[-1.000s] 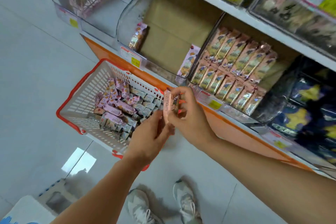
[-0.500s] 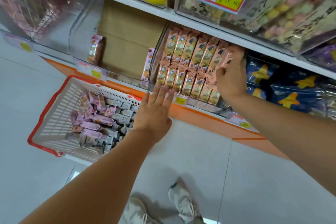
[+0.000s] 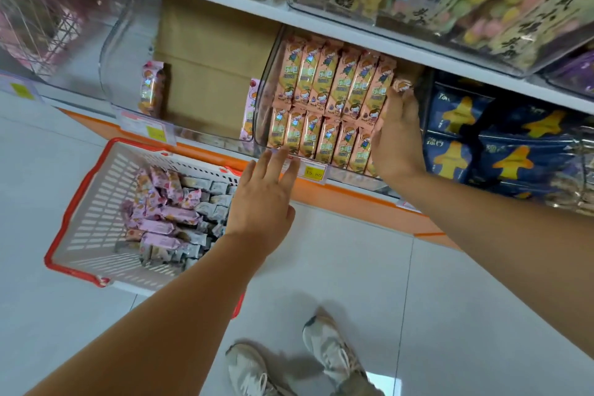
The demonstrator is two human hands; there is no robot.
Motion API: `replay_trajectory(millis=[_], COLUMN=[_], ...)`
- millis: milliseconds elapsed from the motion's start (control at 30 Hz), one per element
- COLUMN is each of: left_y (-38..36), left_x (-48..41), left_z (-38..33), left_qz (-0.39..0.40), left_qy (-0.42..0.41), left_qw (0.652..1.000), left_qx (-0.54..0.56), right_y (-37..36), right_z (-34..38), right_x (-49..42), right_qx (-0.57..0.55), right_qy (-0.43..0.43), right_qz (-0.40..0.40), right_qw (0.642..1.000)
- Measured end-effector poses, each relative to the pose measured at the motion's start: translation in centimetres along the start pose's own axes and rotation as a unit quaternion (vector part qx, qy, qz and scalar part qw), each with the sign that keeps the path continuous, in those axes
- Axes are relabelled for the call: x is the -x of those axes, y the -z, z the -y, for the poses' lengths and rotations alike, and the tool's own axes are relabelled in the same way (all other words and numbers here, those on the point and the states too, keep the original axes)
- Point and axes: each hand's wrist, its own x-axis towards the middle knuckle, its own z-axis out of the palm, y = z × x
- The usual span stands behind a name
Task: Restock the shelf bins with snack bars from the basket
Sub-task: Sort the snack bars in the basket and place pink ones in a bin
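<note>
Snack bar: a peach-wrapped bar sits at the far end of the right hand's fingers, its top poking out at the right edge of the clear bin.
Right hand: the right hand lies flat against the end of the bar rows, fingers closed loosely on that last bar; how firm the hold is I cannot tell, since the palm side is hidden.
Left hand: the left hand is spread wide and holds nothing, fingertips at the bin's front lip beside the yellow price tag.
Basket: the red-rimmed basket, well left of and below the grip, holds pink and grey bars.
Risk, squeeze: the rows left of the grip look packed tight, so forcing the bar in could buckle its neighbours or pop one forward.
Risk, spill: a bar tipping over the front lip would likely fall to the floor, as only the left fingertips guard it.
Risk, mix-up: the basket's bars look like a different kind, so they probably belong in another bin.
</note>
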Motion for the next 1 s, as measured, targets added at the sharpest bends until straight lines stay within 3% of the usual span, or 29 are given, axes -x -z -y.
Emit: replay_trajectory(millis=[233, 400, 633, 1000], left_y=[0.9, 1.4, 1.7, 1.4], left_x=[-0.6, -2.0, -5.8, -10.6], left_z=[-1.0, -3.4, -6.8, -9.3], left_qz=[-0.033, -0.071, -0.021, 0.016], left_qy=[-0.020, -0.069, -0.119, -0.115], left_qw=[0.999, 0.994, 0.990, 0.992], left_qx=[0.002, 0.051, 0.079, 0.048], right_y=[1.7, 1.6, 0.9, -0.4], right_z=[-1.8, -4.1, -5.8, -7.1], right_x=[3.6, 6.0, 7.4, 7.3], right_qx=[0.034, 0.060, -0.026, -0.026], right_qy=[0.129, 0.073, 0.084, 0.114], right_qz=[-0.087, -0.048, 0.011, -0.012], right_qw=[0.987, 0.994, 0.996, 0.993])
